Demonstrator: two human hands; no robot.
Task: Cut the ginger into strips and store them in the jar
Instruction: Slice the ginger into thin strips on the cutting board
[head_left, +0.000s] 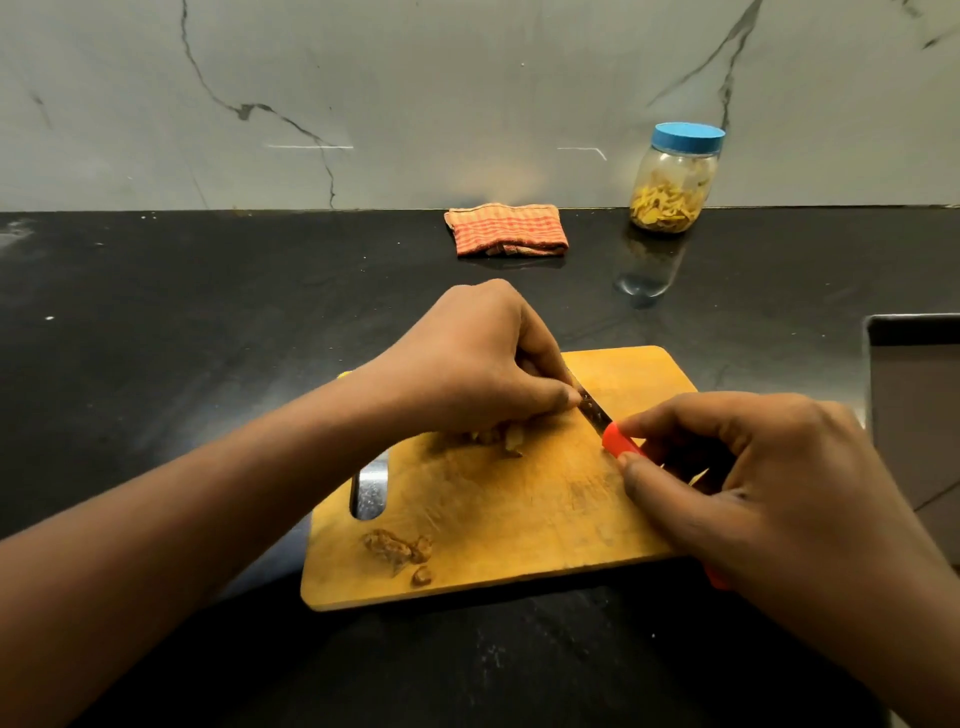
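A wooden cutting board (519, 519) lies on the black counter. My left hand (467, 364) curls over pale ginger pieces (498, 439) at the board's middle and holds them down, with most of the ginger hidden under the fingers. My right hand (769, 483) grips a knife by its red handle (621, 441). The blade (592, 408) runs up and left against my left fingertips. Brown ginger scraps (397, 548) lie near the board's front left. A clear jar (672, 179) with a blue lid, holding yellow strips, stands closed at the back right by the wall.
A folded orange checked cloth (506, 230) lies at the back of the counter by the marble wall. A steel sink edge (914, 364) is at the right. Through the board's handle slot a shiny metal thing (371, 488) shows.
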